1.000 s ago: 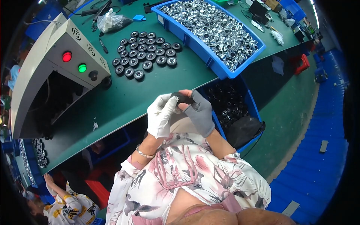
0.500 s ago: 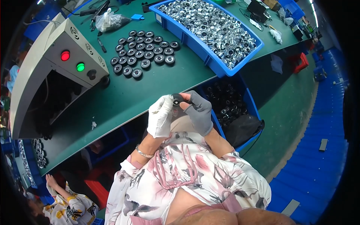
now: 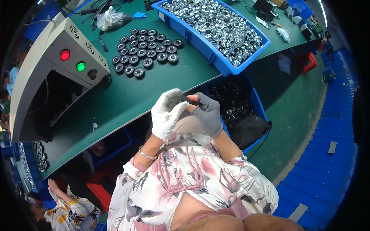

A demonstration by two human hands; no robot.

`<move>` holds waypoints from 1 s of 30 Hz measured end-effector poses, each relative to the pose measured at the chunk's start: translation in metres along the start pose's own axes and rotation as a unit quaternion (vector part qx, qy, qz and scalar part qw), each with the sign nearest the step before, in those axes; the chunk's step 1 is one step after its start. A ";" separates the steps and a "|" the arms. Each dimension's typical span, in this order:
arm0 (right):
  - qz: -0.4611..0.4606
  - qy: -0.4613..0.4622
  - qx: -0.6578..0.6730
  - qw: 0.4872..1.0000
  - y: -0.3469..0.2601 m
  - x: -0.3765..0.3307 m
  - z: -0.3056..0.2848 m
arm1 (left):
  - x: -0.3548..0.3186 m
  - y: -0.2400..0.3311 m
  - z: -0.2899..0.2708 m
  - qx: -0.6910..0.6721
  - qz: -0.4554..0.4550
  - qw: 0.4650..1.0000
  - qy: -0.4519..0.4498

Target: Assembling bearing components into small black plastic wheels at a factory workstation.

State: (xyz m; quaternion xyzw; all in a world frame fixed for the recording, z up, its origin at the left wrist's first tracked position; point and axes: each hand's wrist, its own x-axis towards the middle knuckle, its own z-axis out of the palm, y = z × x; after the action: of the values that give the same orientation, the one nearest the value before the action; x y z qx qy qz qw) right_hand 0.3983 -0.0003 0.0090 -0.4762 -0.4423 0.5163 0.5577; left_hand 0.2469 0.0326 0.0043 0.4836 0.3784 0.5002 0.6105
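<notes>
**Two gloved hands close on one small dark part**

The fingers of the left hand (image 3: 168,114), in a white glove, curl tight around a small dark round part (image 3: 180,101), and the fingertips of the right hand (image 3: 207,113), in a grey glove, pinch the same piece from the other side. Both hands are closed on it, meeting just in front of the person's chest, off the near edge of the green workbench (image 3: 135,96). The part is mostly hidden by the fingers, so its shape cannot be told further.

Just beyond the right hand, below bench level, stands a blue bin of dark parts (image 3: 235,104), with a black bag (image 3: 250,129) at its near corner. Farther out on the bench, rows of black round pieces (image 3: 144,52) lie side by side. To their right sits a long blue tray of shiny metal parts (image 3: 216,25). To the left stands a grey machine housing (image 3: 50,77) with a red lamp (image 3: 65,55) and a green lamp (image 3: 80,66). A clear plastic bag (image 3: 111,19) lies at the far edge.
</notes>
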 end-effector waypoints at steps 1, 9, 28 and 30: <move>0.019 0.000 0.008 1.000 -0.001 -0.001 0.001 | -0.001 0.000 -0.002 0.026 0.001 1.000 -0.004; -0.003 -0.019 0.010 1.000 -0.001 -0.007 -0.005 | -0.001 -0.012 -0.016 -0.250 -0.145 0.952 -0.099; -0.368 -0.078 -0.383 0.844 -0.012 0.015 -0.015 | 0.003 0.000 -0.016 -0.079 -0.229 0.958 -0.154; -0.336 -0.058 -0.358 0.869 -0.012 0.012 -0.014 | 0.000 -0.005 -0.012 -0.099 -0.136 0.972 -0.164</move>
State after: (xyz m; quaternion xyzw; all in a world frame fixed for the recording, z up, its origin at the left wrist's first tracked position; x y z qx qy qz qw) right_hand 0.4147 0.0109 0.0190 -0.4351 -0.7617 0.1313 0.4618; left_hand 0.2367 0.0352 -0.0037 0.4403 0.2844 0.3611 0.7713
